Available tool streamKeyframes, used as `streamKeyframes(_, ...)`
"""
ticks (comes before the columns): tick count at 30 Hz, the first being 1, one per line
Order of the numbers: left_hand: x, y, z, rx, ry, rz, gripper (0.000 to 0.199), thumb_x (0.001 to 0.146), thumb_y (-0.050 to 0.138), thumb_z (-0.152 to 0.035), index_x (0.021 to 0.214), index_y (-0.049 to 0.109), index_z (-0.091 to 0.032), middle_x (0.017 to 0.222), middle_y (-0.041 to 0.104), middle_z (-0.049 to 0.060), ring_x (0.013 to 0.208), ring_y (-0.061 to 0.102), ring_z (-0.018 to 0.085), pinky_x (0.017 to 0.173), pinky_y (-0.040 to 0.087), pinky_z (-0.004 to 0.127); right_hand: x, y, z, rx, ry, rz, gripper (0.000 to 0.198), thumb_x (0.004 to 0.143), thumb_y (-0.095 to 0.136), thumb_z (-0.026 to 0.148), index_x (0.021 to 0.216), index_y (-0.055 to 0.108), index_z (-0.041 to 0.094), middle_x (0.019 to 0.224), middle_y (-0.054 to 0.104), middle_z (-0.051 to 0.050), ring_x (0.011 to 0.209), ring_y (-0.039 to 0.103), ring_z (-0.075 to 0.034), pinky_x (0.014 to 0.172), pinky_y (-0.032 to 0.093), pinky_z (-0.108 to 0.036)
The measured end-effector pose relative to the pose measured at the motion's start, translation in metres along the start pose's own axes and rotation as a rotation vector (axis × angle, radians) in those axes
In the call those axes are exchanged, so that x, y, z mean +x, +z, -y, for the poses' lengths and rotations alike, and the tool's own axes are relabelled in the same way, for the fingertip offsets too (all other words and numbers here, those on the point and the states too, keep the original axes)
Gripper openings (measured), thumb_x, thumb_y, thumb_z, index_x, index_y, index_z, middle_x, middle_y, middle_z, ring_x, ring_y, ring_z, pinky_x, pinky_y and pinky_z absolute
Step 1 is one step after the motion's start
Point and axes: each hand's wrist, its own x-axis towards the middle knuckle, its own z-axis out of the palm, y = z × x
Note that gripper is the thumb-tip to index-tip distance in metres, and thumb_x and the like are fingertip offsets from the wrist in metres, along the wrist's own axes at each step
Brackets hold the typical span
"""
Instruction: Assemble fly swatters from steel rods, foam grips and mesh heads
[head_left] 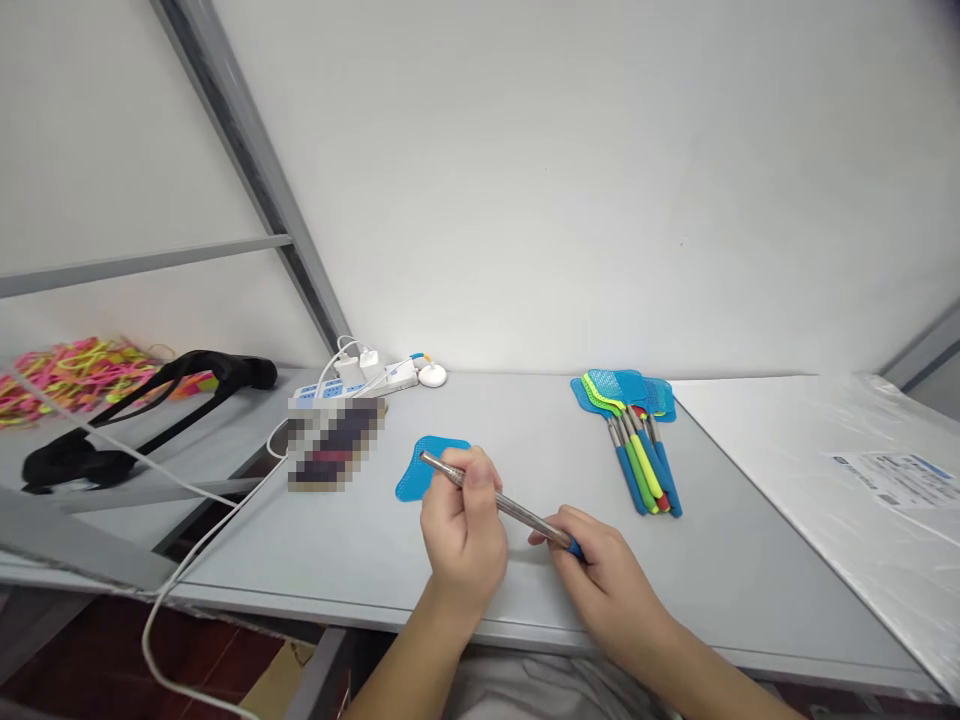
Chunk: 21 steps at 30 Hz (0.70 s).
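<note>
Across my two hands runs a silver telescopic rod [525, 516] with a blue handle [574, 547] at its right end. My left hand [466, 525] pinches the rod near its free upper-left tip. Lower right, my right hand [606, 580] is wrapped round the blue handle, hiding most of it. Behind my left hand lies a flat blue mesh fly swatter head [414, 478], partly covered by my fingers. A pile of fly swatters [637, 440] with blue, green, yellow and red handles rests further back to the right.
A white power strip [401, 377] with plugs and cables stands at the back left, near a blurred-out object [334, 450]. A black strap-like frame [187, 400] and colourful cords [82, 375] lie beyond the metal post [262, 180]. White wrapped sheeting [840, 500] covers the right side.
</note>
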Motion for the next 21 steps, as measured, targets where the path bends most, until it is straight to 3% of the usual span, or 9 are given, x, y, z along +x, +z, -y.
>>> streamKeyframes(3, 0.006, 0.005, -0.003, 0.085, 0.098, 0.174, 0.025, 0.100, 0.043, -0.031, 0.077, 0.045, -0.021, 0.062, 0.041, -0.004, 0.053, 0.040, 0.011, 0.052, 0.032, 0.027, 0.002, 0.001, -0.003, 0.060, 0.028, -0.031, 0.021, 0.085, 0.045, 0.009, 0.086, 0.061, 0.021, 0.076, 0.056, 0.001, 0.067, 0.051, -0.014, 0.061, 0.036, -0.027)
streamKeyframes(6, 0.006, 0.015, -0.004, 0.190, 0.015, 0.402, 0.024, 0.100, 0.042, -0.028, 0.077, 0.047, -0.021, 0.062, 0.045, -0.004, 0.051, 0.043, 0.011, 0.051, 0.034, 0.027, 0.006, 0.001, -0.003, 0.145, 0.073, -0.116, 0.015, 0.086, 0.047, 0.013, 0.076, 0.055, 0.021, 0.071, 0.054, 0.002, 0.066, 0.049, -0.014, 0.060, 0.038, -0.027)
streamKeyframes(9, -0.003, 0.028, -0.001, 0.337, -0.012, 0.661, 0.027, 0.098, 0.045, -0.029, 0.074, 0.051, -0.020, 0.068, 0.056, 0.001, 0.062, 0.053, 0.015, 0.060, 0.039, 0.030, 0.010, -0.002, 0.001, 0.287, 0.131, -0.172, 0.010, 0.086, 0.049, 0.019, 0.077, 0.053, 0.021, 0.074, 0.056, 0.000, 0.073, 0.053, -0.017, 0.063, 0.043, -0.027)
streamKeyframes(11, -0.010, 0.033, 0.003, 0.436, 0.012, 0.736, 0.029, 0.098, 0.045, -0.028, 0.071, 0.052, -0.020, 0.069, 0.059, 0.003, 0.066, 0.053, 0.018, 0.064, 0.040, 0.033, 0.014, -0.004, 0.003, 0.349, 0.171, -0.172, 0.010, 0.086, 0.049, 0.018, 0.077, 0.052, 0.022, 0.076, 0.058, -0.001, 0.074, 0.054, -0.017, 0.062, 0.045, -0.027)
streamKeyframes(13, -0.013, 0.033, 0.003, 0.462, 0.009, 0.742, 0.026, 0.097, 0.046, -0.027, 0.074, 0.055, -0.020, 0.073, 0.060, 0.004, 0.070, 0.054, 0.019, 0.068, 0.041, 0.035, 0.017, -0.007, 0.004, 0.377, 0.201, -0.167, 0.010, 0.084, 0.050, 0.016, 0.076, 0.053, 0.021, 0.076, 0.059, 0.000, 0.073, 0.054, -0.016, 0.063, 0.046, -0.027)
streamKeyframes(15, -0.012, 0.032, 0.000, 0.392, -0.056, 0.710, 0.016, 0.097, 0.047, -0.028, 0.091, 0.060, -0.021, 0.087, 0.063, 0.006, 0.081, 0.058, 0.020, 0.075, 0.045, 0.035, 0.020, -0.008, 0.004, 0.404, 0.216, -0.171, 0.008, 0.083, 0.052, 0.016, 0.078, 0.056, 0.020, 0.075, 0.059, 0.000, 0.072, 0.054, -0.016, 0.065, 0.046, -0.027)
streamKeyframes(18, -0.007, 0.030, -0.010, 0.204, -0.194, 0.585, 0.024, 0.099, 0.044, -0.034, 0.115, 0.058, -0.023, 0.113, 0.063, 0.009, 0.103, 0.058, 0.022, 0.085, 0.048, 0.035, 0.021, -0.010, 0.003, 0.419, 0.245, -0.179, 0.011, 0.085, 0.052, 0.019, 0.078, 0.061, 0.017, 0.068, 0.056, 0.002, 0.066, 0.052, -0.014, 0.062, 0.044, -0.026)
streamKeyframes(21, -0.007, 0.028, -0.016, 0.053, -0.264, 0.472, 0.031, 0.101, 0.040, -0.042, 0.109, 0.062, -0.022, 0.106, 0.066, 0.007, 0.102, 0.061, 0.021, 0.081, 0.050, 0.032, 0.018, -0.010, 0.003, 0.396, 0.226, -0.155, 0.012, 0.085, 0.053, 0.018, 0.078, 0.063, 0.018, 0.066, 0.054, 0.004, 0.060, 0.047, -0.011, 0.056, 0.039, -0.023)
